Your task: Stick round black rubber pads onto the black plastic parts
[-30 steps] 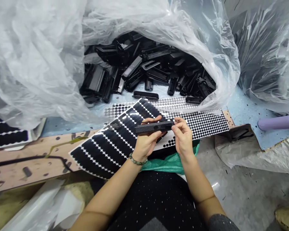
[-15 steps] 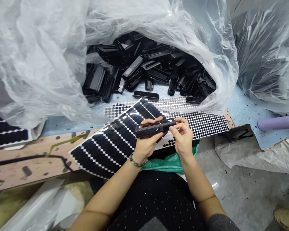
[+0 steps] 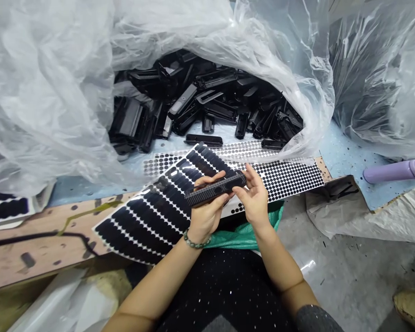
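Black textured part (image 3: 216, 188) between both hands (image 3: 230, 203).

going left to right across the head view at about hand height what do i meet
Black-and-white sheet at the left edge, yellow-green strip, left hand, right hand, purple bottle.

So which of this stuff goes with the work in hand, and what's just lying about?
In use, or likely tied to it:
black textured part, held by left hand and right hand
piled black parts
large-dot sheet
small-dot sheet

Apparently just lying about:
purple bottle
yellow-green strip
black cord
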Demonstrator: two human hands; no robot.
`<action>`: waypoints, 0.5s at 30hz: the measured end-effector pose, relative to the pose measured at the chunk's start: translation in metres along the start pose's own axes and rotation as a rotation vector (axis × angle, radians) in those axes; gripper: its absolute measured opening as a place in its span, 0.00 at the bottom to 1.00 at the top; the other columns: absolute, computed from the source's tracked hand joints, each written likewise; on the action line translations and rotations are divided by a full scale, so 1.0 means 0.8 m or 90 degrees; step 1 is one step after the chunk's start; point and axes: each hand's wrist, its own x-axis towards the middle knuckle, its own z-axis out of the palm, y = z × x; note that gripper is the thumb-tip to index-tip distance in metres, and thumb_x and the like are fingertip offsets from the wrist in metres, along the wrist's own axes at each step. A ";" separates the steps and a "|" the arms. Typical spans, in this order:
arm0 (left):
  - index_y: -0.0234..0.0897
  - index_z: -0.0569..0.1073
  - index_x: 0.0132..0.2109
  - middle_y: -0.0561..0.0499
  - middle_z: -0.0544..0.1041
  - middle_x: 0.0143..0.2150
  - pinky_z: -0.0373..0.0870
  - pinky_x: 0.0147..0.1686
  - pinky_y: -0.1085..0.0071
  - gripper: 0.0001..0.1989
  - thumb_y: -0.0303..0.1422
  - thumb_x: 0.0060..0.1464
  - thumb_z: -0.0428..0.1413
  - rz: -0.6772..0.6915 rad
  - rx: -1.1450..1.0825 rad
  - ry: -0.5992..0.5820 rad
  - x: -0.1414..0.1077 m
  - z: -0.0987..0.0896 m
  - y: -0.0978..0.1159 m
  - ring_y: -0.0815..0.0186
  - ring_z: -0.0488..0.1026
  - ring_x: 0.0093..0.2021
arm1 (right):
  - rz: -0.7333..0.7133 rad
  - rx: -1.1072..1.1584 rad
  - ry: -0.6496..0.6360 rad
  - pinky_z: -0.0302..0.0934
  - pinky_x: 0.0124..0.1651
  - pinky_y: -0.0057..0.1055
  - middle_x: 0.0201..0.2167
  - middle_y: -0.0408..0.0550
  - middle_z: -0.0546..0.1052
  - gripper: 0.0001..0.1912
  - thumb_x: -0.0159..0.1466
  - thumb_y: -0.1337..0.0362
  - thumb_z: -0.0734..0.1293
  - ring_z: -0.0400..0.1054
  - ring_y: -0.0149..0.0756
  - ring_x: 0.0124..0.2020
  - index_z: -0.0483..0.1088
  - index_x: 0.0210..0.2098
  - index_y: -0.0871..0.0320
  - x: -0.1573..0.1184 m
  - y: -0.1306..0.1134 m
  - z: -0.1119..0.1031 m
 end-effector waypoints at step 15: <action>0.45 0.67 0.43 0.51 0.74 0.53 0.73 0.51 0.64 0.20 0.30 0.45 0.67 0.070 0.115 -0.048 0.003 -0.007 -0.018 0.63 0.74 0.53 | 0.071 0.063 -0.019 0.66 0.57 0.43 0.47 0.47 0.80 0.18 0.57 0.52 0.69 0.74 0.42 0.50 0.78 0.44 0.53 0.010 0.008 -0.019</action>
